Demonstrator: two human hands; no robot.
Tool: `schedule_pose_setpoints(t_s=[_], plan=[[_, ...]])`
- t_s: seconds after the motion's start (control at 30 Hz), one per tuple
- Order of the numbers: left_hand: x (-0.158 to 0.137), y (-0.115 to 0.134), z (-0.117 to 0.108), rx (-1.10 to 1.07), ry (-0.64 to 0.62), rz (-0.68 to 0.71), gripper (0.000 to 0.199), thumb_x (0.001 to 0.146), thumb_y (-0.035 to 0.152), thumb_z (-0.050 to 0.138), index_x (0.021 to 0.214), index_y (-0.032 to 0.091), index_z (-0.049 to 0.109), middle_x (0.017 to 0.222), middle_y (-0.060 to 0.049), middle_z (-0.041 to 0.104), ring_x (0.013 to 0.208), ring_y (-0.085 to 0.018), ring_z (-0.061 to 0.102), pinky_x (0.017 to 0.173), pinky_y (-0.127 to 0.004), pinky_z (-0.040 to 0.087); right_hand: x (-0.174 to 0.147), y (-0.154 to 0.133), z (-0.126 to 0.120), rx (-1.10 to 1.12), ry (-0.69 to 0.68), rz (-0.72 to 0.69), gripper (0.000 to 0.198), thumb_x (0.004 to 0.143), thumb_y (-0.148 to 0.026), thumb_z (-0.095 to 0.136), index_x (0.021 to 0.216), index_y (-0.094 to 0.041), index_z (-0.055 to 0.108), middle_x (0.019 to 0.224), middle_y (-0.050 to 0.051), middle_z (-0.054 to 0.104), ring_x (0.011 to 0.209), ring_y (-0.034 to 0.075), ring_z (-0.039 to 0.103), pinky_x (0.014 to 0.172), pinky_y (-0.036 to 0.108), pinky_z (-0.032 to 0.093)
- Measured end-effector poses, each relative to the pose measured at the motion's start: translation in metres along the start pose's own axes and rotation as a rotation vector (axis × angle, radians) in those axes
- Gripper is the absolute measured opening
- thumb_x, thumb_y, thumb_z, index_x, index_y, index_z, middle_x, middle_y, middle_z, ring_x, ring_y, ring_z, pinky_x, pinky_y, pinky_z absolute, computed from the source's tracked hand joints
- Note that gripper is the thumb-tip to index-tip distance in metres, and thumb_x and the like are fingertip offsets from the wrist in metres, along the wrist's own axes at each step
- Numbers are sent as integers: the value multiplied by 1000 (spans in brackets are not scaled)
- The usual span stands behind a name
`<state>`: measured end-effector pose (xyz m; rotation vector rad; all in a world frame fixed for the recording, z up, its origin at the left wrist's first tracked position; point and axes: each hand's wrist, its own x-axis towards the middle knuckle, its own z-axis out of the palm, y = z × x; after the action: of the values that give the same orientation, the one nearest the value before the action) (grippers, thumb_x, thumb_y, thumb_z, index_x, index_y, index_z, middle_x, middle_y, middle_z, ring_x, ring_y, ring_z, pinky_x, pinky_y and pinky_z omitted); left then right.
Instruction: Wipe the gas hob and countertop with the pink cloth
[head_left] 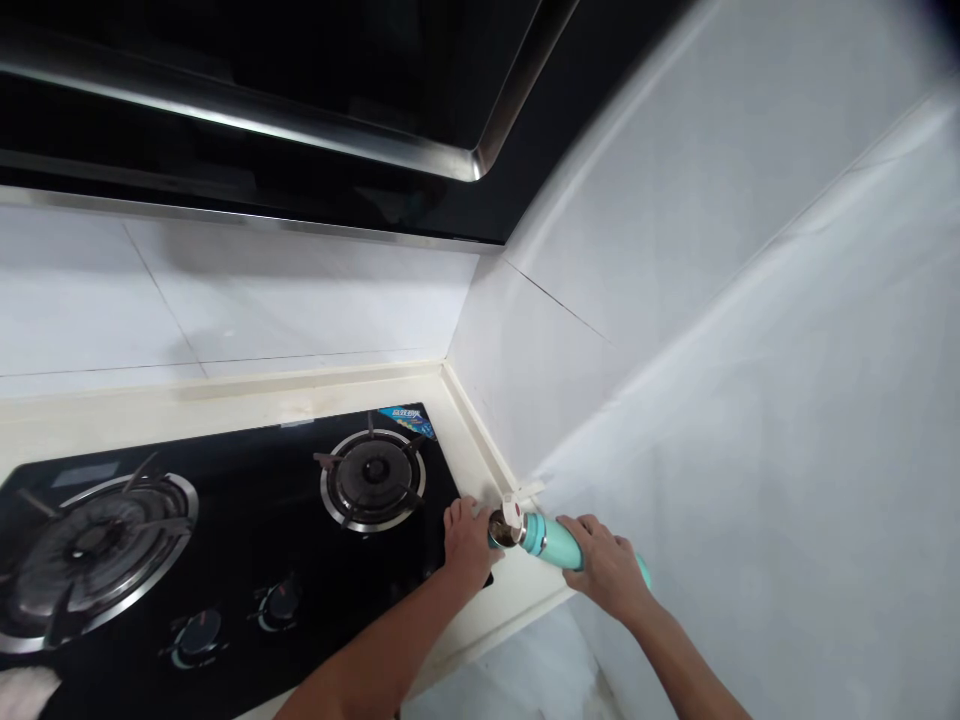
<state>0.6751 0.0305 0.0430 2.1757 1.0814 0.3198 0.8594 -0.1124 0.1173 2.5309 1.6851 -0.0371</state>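
Left hand (466,545): forearm extended forward over the cooktop (251,515), fingers curled round the side of a small round cup (501,532) with a shiny metallic rim. Right hand (606,568): arm reaching in from the lower right, fingers wrapped about the body of a bottle (561,544), which is tilted with its mouth at the cup. Bottle is smooth, cylindrical, mint-green. Both items are above the cream counter (529,582), right of the glossy black cooktop; whether the cup rests there cannot be determined.
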Motion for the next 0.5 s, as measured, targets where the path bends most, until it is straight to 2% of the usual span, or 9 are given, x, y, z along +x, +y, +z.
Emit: schedule_pose_setpoints(t_s=[0.13, 0.23, 0.37, 0.5], plan=[[0, 5, -2, -8, 14, -11, 91, 63, 35, 84, 146, 28, 47, 147, -10, 45, 140, -33, 36, 121, -48, 24, 0, 1, -2, -3, -3, 12, 64, 73, -21, 60, 135, -31, 53, 124, 6, 60, 109, 25, 60, 89, 38, 37], [-18, 6, -8, -25, 16, -3, 98, 62, 33, 84, 151, 25, 42, 149, -13, 45, 141, -35, 37, 121, -49, 28, 0, 2, -4, 0, -8, 16, 64, 73, -21, 60, 137, -30, 52, 125, 7, 59, 109, 25, 59, 89, 38, 37], [-75, -17, -17, -90, 81, 106, 74, 74, 29, 75, 144, 23, 52, 143, -13, 50, 136, -30, 44, 118, -47, 37, 0, 3, -3, 5, -6, 31, 64, 73, -22, 61, 136, -30, 52, 124, 7, 60, 109, 25, 59, 89, 38, 37], [-146, -68, -33, -121, 269, 299, 42, 86, 24, 63, 128, 26, 64, 125, -10, 62, 119, -26, 57, 104, -45, 52, -3, 5, 0, 23, 2, 46, 62, 74, -23, 61, 135, -31, 53, 123, 6, 60, 109, 25, 59, 88, 38, 37]])
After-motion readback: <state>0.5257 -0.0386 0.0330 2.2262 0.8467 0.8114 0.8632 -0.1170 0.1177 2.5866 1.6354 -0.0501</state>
